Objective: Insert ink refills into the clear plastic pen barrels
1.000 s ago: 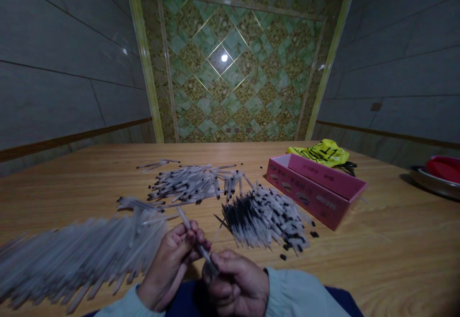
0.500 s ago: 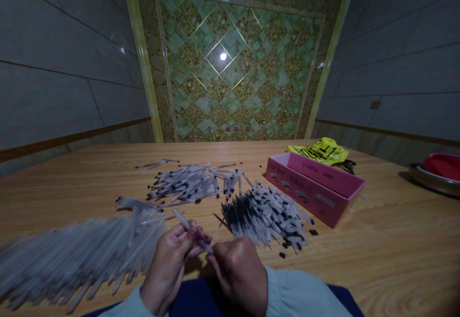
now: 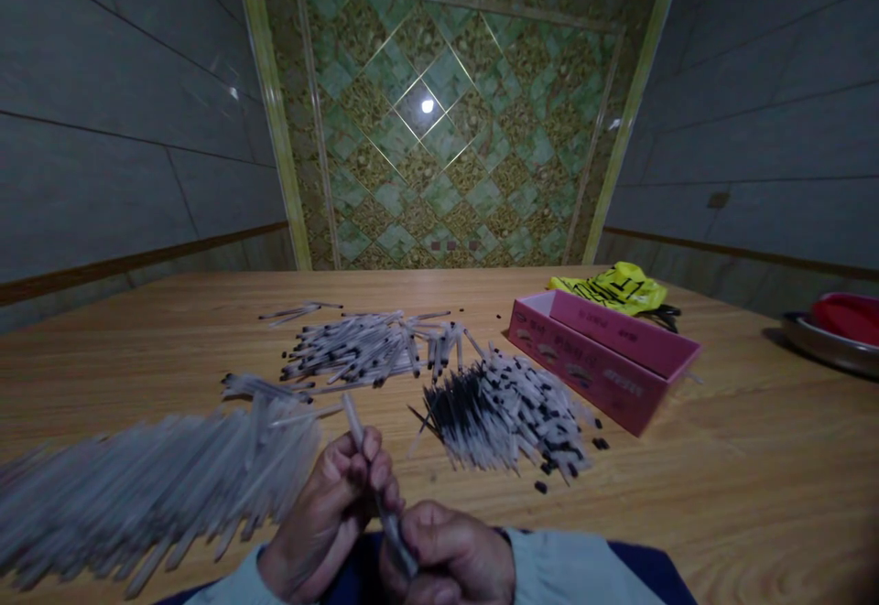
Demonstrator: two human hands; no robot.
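My left hand pinches the upper part of a slim translucent plastic tube. My right hand grips its lower end, where a darker stretch shows between the fingers; what lies inside is too blurred to tell. Left of my hands spreads a large heap of clear tubes. Ahead on the right lies a pile of small pointed pieces, with black tips and whitish bodies. Farther back is a pile of tubes with black ends.
On the right stands an open pink box, with a yellow plastic bag behind it. A metal tray holding something red sits at the right edge. Loose black bits lie on the wooden table.
My right hand has moved down and turned, showing its thumb side. The tube between my hands now stands steeper, with its darker lower end in view.
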